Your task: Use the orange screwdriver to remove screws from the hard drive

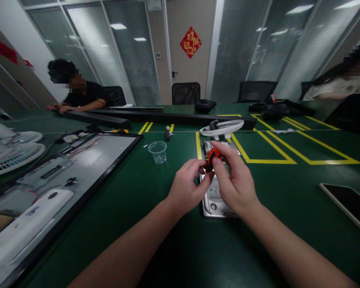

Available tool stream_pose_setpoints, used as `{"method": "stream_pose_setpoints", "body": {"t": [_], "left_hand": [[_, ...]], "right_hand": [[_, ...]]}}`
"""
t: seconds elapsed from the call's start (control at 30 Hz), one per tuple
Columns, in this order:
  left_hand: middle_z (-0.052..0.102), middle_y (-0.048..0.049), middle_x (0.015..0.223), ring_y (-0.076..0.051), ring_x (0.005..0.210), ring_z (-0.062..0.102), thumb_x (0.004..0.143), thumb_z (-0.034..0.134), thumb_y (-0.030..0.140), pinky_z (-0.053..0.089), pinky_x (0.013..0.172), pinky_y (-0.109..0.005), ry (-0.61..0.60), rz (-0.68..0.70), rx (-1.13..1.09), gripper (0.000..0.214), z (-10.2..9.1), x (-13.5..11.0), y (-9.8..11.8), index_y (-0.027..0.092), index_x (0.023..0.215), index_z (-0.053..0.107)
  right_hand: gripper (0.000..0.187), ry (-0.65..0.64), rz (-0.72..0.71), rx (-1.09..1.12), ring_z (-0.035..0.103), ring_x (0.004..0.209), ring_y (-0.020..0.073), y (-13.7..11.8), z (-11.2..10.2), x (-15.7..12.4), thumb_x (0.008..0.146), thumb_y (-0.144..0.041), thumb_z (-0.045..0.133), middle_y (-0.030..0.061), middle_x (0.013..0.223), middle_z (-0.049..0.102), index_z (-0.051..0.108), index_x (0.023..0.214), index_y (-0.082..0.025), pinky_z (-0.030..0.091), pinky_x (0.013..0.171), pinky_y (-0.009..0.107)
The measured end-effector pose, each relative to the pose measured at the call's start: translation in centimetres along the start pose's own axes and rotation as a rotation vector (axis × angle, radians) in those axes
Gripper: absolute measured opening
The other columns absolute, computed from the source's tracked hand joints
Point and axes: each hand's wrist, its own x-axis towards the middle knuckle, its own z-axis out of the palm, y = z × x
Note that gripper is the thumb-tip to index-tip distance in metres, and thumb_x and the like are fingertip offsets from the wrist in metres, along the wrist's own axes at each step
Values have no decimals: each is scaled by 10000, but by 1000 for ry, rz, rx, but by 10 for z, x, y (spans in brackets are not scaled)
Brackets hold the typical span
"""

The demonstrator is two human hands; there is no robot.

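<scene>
A short red-and-black handle (213, 157), much like a screwdriver's, is held between both hands. My right hand (235, 178) grips it with thumb and fingers from the right. From the left, my left hand (188, 183) pinches its lower end; the tip is hidden by fingers. Just beneath the hands a silver hard drive (213, 196) lies on the green table, partly covered by my right hand. Behind it is another metal drive-like piece (232, 147), mostly hidden by the hands.
A clear plastic cup (157, 153) stands left of my hands. A large flat panel (108, 146) with parts on it fills the left side. Behind are a white fan grille (223, 128) and a long black bar (180, 118). A phone (352, 206) lies right. Two people sit across.
</scene>
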Motion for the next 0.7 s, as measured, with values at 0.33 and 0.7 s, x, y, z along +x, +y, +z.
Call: {"method": "stream_pose_setpoints", "body": {"t": [0.33,0.7], "left_hand": [[715,-41,931,-167,829,650,984,644,150,524,733,-298,9,30,7,94,-1,1,0,183,1068,671],[717,-35,939,-166,827,646,957,676,148,520,729,-296,17,11,10,129,-2,1,-1,189,1080,676]], "right_hand": [[447,14,-2,-6,693,1212,266,1,-1,0,1056,-276,604,95,1394,699,581,1502,-294,592,1019,470],[451,10,-12,-23,700,1131,266,1,0,0,1042,-285,626,96,1346,709,584,1491,-303,604,977,479]]}}
